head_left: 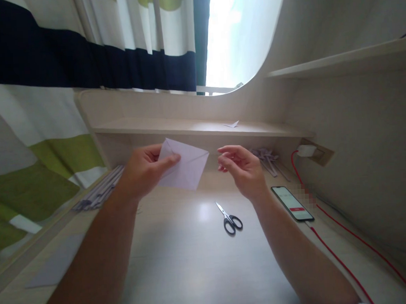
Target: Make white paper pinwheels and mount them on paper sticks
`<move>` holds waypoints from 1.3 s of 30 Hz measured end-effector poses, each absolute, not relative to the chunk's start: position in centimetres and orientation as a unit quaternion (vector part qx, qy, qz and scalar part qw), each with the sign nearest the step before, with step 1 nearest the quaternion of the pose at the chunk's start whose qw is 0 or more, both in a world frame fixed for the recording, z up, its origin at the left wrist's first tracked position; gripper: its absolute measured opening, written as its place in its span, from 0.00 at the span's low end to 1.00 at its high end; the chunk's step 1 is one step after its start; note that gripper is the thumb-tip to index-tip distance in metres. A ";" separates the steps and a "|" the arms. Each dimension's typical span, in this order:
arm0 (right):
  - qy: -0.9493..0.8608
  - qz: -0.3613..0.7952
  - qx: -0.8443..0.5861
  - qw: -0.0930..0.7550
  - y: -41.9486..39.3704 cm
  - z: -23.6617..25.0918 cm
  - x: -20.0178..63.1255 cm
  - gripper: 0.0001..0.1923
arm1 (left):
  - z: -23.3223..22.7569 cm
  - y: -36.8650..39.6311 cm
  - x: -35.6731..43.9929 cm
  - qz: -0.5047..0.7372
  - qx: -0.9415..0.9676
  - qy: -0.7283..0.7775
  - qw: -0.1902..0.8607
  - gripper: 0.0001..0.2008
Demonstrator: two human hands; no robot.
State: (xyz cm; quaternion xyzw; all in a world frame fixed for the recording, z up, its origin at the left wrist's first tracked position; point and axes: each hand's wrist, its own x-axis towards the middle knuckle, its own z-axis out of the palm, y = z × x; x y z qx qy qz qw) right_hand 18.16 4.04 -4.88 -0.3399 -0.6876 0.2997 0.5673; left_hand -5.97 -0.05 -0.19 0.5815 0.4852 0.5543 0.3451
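Note:
My left hand (146, 171) grips a folded piece of white paper (190, 166), its thumb flat on the near face and its fingers behind. The paper is roughly square, held up above the desk, with fold lines meeting near its upper edge. To the right of the paper's corner, my right hand (243, 168) hovers without touching it, fingers loosely curled and a gap between thumb and forefinger. Nothing shows in that hand. Below, between both arms, scissors (228, 218) with black handles lie on the desk, blades pointing away and slightly parted.
Paper strips (98, 189) are stacked at the left, above a flat paper sheet (57, 261). More folded strips (266, 160) lie behind my right hand. A phone (292, 203) with a red cable (341, 262) rests at the right. A paper scrap (232, 124) sits on the shelf (188, 125).

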 end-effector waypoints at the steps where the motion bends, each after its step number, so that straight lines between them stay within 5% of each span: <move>1: -0.692 0.303 -0.363 0.546 4.7 -6.0 17.3 0.14 | 0.2 -0.2 -6.7 0.566 0.570 0.503 0.319 0.15; 7: -0.805 0.344 -0.375 0.305 5.7 -14.2 7.5 0.03 | 1.2 -0.6 -11.8 0.450 0.574 0.664 0.166 0.18; 14: -0.878 0.292 -0.354 0.137 7.0 -16.6 -2.6 0.16 | -0.6 -0.1 -17.5 0.368 0.568 0.722 0.140 0.13; 21: -0.913 0.207 -0.343 0.072 7.5 -17.4 -6.1 0.17 | -1.3 1.3 -20.4 0.408 0.541 0.729 0.093 0.10; 39: -0.949 0.148 -0.273 0.045 8.1 -16.4 -12.6 0.17 | 0.0 -0.6 -20.2 0.440 0.508 0.737 0.073 0.19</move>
